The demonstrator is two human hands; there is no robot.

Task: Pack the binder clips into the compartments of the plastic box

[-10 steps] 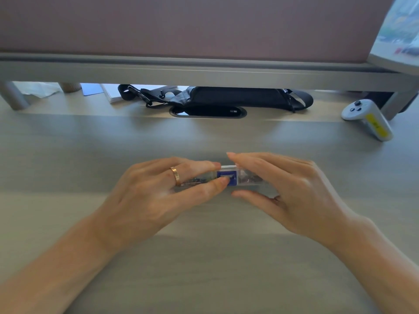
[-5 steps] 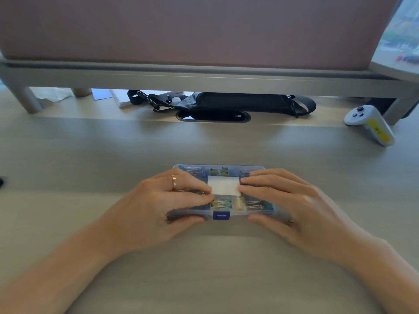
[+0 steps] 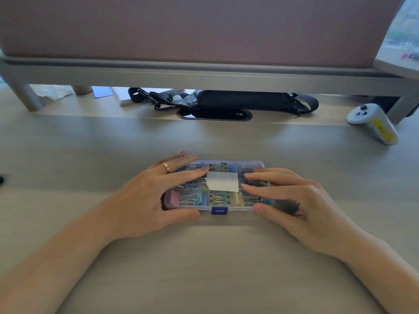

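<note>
A clear plastic box (image 3: 249,163) lies flat on the desk with its lid down, a white label (image 3: 222,181) on top and a blue latch (image 3: 219,210) at the near edge. Through the lid I see several pastel binder clips (image 3: 189,198) lying in the compartments. My left hand (image 3: 145,196) rests on the box's left part, straight fingers on the lid and thumb against the near wall. My right hand (image 3: 301,200) lies the same way on the right part, its thumb against the near wall.
A black bag with straps (image 3: 238,102) lies under the grey desk shelf (image 3: 204,75) at the back, behind a cable slot (image 3: 214,114). A white controller with a yellow sticker (image 3: 374,123) lies at the back right. Papers (image 3: 122,97) sit at the back left.
A second ago both hands held the box up on its edge. It has since been laid flat, lid up, nearer to me, and the fingers have spread out over the lid.
</note>
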